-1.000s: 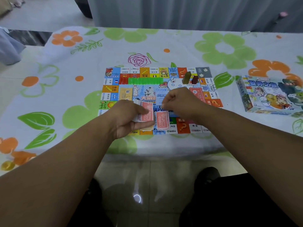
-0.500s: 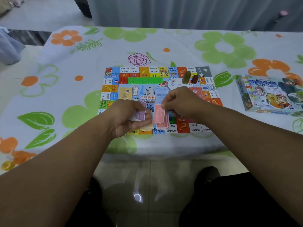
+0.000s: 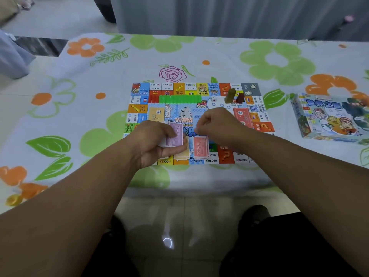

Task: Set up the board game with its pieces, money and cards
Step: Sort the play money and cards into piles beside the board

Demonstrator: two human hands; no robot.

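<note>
The colourful game board (image 3: 139,100) lies flat on the flowered tablecloth. My left hand (image 3: 153,144) grips a stack of play money (image 3: 175,135) with a purple note on top, over the board's near edge. Beside it on the board lie a pink note pile (image 3: 200,147) and a yellowish note pile (image 3: 182,154). My right hand (image 3: 216,124) hovers above the pink pile with fingers curled, holding nothing I can see. A row of green houses (image 3: 179,99), a white die (image 3: 213,99), an olive token (image 3: 230,95) and a dark red token (image 3: 240,98) stand at the board's far side.
The game box (image 3: 329,116) lies to the right of the board. A yellow card stack (image 3: 156,113) and a red card stack (image 3: 241,114) sit on the board. The table's near edge (image 3: 189,188) runs just below the board, with floor and my legs beneath.
My right hand laid a pink note on the pink pile and lifted away from it. The top of the stack in my left hand changed from pink to purple.
</note>
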